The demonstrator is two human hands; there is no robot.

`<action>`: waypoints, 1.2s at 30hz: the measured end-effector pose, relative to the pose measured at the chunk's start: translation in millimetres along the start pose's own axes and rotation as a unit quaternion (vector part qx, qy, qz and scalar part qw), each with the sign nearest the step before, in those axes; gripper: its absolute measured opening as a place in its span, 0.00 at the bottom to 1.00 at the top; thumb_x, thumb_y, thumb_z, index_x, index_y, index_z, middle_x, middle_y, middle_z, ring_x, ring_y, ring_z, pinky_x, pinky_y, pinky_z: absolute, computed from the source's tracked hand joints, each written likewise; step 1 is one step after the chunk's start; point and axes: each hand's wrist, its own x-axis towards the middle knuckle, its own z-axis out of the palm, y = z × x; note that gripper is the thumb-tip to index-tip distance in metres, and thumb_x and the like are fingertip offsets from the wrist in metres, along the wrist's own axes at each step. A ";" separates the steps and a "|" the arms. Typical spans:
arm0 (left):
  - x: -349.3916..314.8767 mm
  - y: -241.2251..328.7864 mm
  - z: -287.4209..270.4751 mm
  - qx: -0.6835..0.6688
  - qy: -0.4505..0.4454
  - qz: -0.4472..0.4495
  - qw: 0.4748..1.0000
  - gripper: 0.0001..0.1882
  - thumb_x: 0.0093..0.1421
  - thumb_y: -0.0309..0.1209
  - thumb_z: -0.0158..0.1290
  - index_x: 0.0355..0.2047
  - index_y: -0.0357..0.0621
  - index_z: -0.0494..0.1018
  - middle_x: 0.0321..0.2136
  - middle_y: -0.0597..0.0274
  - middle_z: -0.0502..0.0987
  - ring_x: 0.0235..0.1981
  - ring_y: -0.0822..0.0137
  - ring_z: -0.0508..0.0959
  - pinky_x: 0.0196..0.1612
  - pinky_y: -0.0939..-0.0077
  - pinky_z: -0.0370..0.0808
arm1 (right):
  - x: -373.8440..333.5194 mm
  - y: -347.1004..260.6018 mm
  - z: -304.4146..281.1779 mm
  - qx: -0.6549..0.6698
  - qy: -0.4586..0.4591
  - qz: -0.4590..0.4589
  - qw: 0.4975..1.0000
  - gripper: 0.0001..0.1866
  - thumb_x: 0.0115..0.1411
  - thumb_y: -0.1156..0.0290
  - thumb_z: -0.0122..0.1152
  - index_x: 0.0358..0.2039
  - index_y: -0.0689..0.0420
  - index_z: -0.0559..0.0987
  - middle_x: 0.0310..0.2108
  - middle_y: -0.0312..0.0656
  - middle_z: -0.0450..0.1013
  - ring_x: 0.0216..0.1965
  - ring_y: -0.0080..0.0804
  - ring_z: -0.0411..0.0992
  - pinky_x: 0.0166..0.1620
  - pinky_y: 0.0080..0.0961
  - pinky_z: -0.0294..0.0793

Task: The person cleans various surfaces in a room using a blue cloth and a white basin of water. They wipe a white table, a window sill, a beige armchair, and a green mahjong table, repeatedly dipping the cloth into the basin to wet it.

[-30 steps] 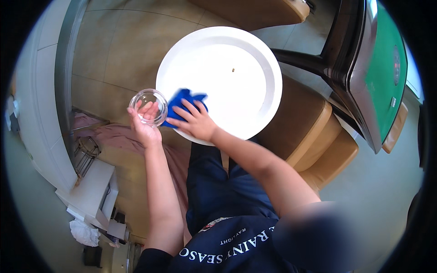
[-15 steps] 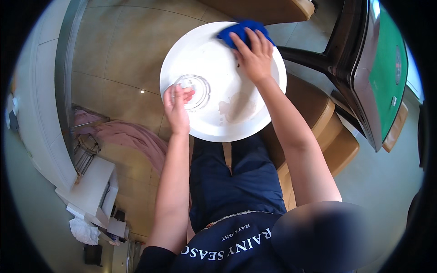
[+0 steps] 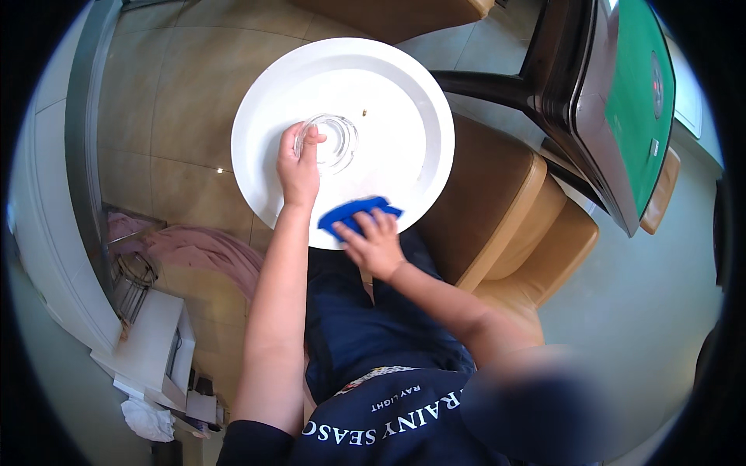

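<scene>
A white round table with a raised rim stands in front of my legs. My left hand grips the left side of a clear round glass ashtray, thumb over its rim; I cannot tell whether it is lifted off the tabletop. At the table's near edge my right hand presses a blue cloth with its fingers, partly covering it. A small brown crumb lies on the white surface beyond the ashtray.
Tan leather chairs stand close on the right, beside a dark-framed table with a green top. Another tan seat is at the far side. A pink cloth hangs at the left, near a white cabinet.
My right hand has swept the blue cloth from the far right rim to the near edge. The wet patch there no longer shows. My left hand now has the ashtray further in from the rim.
</scene>
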 end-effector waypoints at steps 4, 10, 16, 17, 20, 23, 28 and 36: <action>13.4 -12.7 -0.7 0.114 0.016 0.053 0.992 0.22 0.68 0.43 0.56 0.50 0.36 0.74 0.43 0.52 0.79 0.40 0.66 0.79 0.47 0.71 0.74 | 46.6 -30.4 37.2 0.058 0.048 -0.068 0.995 0.24 0.59 0.58 0.62 0.57 0.42 0.76 0.60 0.40 0.65 0.65 0.48 0.56 0.62 0.53 0.53; 21.9 9.7 2.8 0.270 -0.002 0.190 0.944 0.14 0.68 0.33 0.54 0.51 0.43 0.77 0.42 0.57 0.78 0.36 0.65 0.78 0.40 0.73 0.76 | 109.9 -38.8 52.7 0.050 0.028 -0.095 0.994 0.20 0.61 0.59 0.58 0.54 0.44 0.78 0.63 0.36 0.64 0.68 0.43 0.54 0.67 0.54 0.49; 25.2 22.1 4.1 0.379 0.005 0.288 0.880 0.11 0.62 0.26 0.56 0.45 0.47 0.81 0.42 0.57 0.78 0.44 0.53 0.75 0.50 0.61 0.72 | 43.6 3.2 7.4 0.034 0.015 -0.121 0.992 0.25 0.58 0.62 0.63 0.58 0.39 0.76 0.61 0.35 0.65 0.66 0.42 0.58 0.64 0.48 0.57; 25.7 20.4 4.2 0.359 0.016 0.296 0.885 0.11 0.62 0.26 0.57 0.45 0.47 0.81 0.40 0.57 0.76 0.43 0.53 0.74 0.49 0.61 0.72 | 31.3 13.9 -9.8 0.014 -0.010 -0.110 0.994 0.26 0.58 0.62 0.63 0.58 0.38 0.76 0.61 0.35 0.65 0.66 0.42 0.59 0.64 0.48 0.57; 28.4 10.9 3.4 0.336 0.024 0.272 0.901 0.12 0.61 0.26 0.58 0.45 0.46 0.81 0.38 0.58 0.74 0.42 0.54 0.74 0.49 0.62 0.72 | 12.3 55.0 -46.1 -0.062 -0.040 -0.045 0.996 0.28 0.56 0.62 0.65 0.59 0.38 0.76 0.60 0.38 0.66 0.64 0.44 0.61 0.63 0.47 0.58; 28.2 4.3 -0.3 0.342 0.029 0.254 0.904 0.11 0.63 0.26 0.57 0.46 0.42 0.81 0.38 0.57 0.72 0.40 0.57 0.74 0.48 0.66 0.72 | 38.0 93.3 -70.5 -0.109 0.060 -0.005 0.992 0.29 0.55 0.63 0.66 0.60 0.38 0.75 0.60 0.43 0.67 0.63 0.48 0.63 0.65 0.48 0.57; 31.4 4.8 -1.6 0.318 0.006 0.237 0.918 0.14 0.62 0.26 0.57 0.49 0.42 0.79 0.41 0.55 0.73 0.44 0.54 0.74 0.50 0.63 0.72 | 148.0 103.5 -77.6 -0.107 0.130 0.010 0.986 0.27 0.59 0.60 0.64 0.61 0.37 0.74 0.63 0.42 0.64 0.67 0.46 0.57 0.69 0.48 0.47; 15.0 -1.6 -18.8 0.285 -0.009 0.205 0.936 0.21 0.61 0.26 0.57 0.56 0.44 0.73 0.48 0.50 0.72 0.51 0.49 0.73 0.55 0.60 0.71 | 177.3 93.6 -59.8 -0.088 0.136 -0.021 0.987 0.26 0.63 0.61 0.63 0.62 0.30 0.72 0.63 0.40 0.64 0.66 0.47 0.57 0.67 0.50 0.49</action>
